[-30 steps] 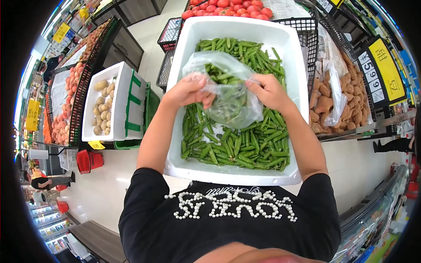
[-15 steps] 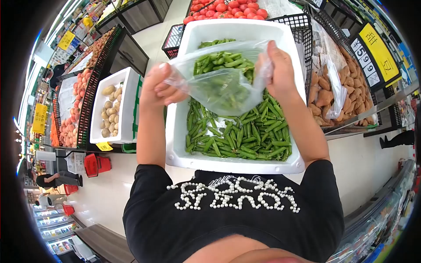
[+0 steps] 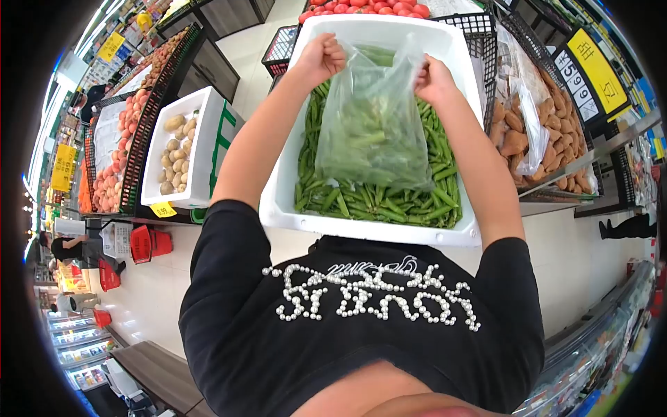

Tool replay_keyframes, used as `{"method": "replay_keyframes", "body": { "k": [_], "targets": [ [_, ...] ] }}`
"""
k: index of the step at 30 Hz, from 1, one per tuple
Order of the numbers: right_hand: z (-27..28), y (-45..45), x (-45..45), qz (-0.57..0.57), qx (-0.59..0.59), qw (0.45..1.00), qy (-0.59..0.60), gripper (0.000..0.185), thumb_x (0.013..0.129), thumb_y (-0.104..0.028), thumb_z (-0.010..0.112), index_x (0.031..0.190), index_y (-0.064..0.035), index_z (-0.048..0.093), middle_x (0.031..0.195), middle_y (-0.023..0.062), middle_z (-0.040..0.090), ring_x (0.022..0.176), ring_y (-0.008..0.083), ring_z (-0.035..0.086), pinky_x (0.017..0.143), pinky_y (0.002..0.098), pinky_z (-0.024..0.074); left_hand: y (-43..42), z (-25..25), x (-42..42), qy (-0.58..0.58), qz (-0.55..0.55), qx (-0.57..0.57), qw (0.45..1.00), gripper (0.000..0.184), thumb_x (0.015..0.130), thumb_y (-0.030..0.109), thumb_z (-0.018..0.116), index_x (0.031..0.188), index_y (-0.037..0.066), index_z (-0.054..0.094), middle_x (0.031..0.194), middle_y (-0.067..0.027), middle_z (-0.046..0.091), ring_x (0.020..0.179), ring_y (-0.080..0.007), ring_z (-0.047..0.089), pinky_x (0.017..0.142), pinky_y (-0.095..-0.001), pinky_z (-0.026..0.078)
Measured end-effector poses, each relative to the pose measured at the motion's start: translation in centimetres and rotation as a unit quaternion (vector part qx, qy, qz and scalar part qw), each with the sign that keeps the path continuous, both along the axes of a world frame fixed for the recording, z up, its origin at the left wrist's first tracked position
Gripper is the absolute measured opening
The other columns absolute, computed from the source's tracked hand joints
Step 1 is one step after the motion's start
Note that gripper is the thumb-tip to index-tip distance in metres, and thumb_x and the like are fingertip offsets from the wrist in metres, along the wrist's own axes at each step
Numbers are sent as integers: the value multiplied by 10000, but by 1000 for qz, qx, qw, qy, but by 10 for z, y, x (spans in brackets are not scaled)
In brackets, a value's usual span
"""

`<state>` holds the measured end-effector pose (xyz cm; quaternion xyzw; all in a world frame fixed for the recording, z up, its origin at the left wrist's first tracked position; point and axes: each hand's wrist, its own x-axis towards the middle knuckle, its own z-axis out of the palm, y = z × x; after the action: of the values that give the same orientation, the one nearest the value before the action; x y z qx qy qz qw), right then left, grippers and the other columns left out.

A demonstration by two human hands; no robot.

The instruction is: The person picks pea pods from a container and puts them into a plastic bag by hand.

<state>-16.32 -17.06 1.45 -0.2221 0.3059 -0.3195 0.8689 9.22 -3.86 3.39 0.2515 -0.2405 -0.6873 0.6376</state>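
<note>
A clear plastic bag hangs over a white foam box full of green pea pods. My left hand is closed in a fist at the bag's upper left corner. At the upper right, my right hand pinches the bag's other edge. The plastic between my hands is stretched and creased. Green pods show through it; whether any lie inside the bag or only behind it I cannot tell.
Tomatoes lie beyond the box. To the left stands a white box of potatoes, with peaches in a black rack past it. Brown tubers and a yellow price sign are on the right.
Both hands have moved farther from my body. The bag, gathered wide and bowl-like before, now hangs long below my hands over the pods.
</note>
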Motion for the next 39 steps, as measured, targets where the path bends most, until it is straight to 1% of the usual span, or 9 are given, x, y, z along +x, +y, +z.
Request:
{"method": "replay_keyframes", "body": {
  "k": [3,6,7,12,18,24,29,33,39],
  "targets": [
    [-19,-7,-4,-10,-45,993,111,371,1033,-351,444,868,-52,591,724,35,605,554,146,513,489,287,423,13,-27,-36,-364,222,185,885,389,1044,379,404,855,102,601,742,-8,520,711,-134,478,646,-277,384],
    [-28,1,-40,83,-364,885,279,443,1023,-404,451,1022,-8,650,834,87,667,734,195,620,654,336,519,34,-79,-12,-634,275,79,718,521,1044,449,367,1184,0,592,1007,-105,616,983,-226,571,850,-360,441],
    [-10,25,-55,113,-471,808,336,454,1011,-437,471,1136,-30,629,905,121,666,848,230,637,728,373,526,57,-73,-27,-639,302,56,705,561,1018,459,413,1280,-15,561,1235,-262,608,1173,-401,550,997,-435,425],
    [28,154,-105,290,-737,347,502,837,862,-577,643,1537,-215,305,1185,241,574,986,339,650,767,472,534,137,-91,-71,-587,65,112,799,918,969,605,469,1573,68,33,1502,-377,255,1442,-417,262,1167,-448,246],
    [23,163,-99,342,-612,436,564,1083,766,-480,793,1579,-226,123,1031,253,623,932,390,661,782,488,529,140,-59,-84,-385,31,321,865,1147,878,656,601,1551,81,-129,1576,-248,206,1434,-381,287,1142,-498,269],
    [-10,146,-139,293,-483,653,505,703,788,-372,786,1269,32,471,862,192,669,715,295,648,667,383,517,185,-66,-103,-327,52,427,842,1170,840,646,667,1519,10,-42,1547,-255,203,1450,-364,227,1109,-537,301],
    [-10,143,-138,443,-375,681,446,398,876,-356,712,836,37,664,694,78,655,532,134,553,506,286,437,187,-73,-92,-352,-2,414,839,690,775,178,817,1312,-47,447,1135,-144,610,1009,-190,580,864,-360,450],
    [-7,144,-137,445,-292,747,399,361,971,-330,606,862,11,654,643,32,618,440,86,446,417,260,333,187,-85,-90,-366,-33,372,852,499,809,131,771,1237,22,540,1102,-62,623,991,-149,571,822,-301,429],
    [-16,120,-144,276,-52,948,147,398,1042,-379,476,882,-37,605,563,-16,500,414,61,368,380,226,259,188,-55,-99,-126,185,224,949,394,922,149,690,1271,70,525,1189,-41,571,1105,-159,531,930,-372,428]
  ]
}}
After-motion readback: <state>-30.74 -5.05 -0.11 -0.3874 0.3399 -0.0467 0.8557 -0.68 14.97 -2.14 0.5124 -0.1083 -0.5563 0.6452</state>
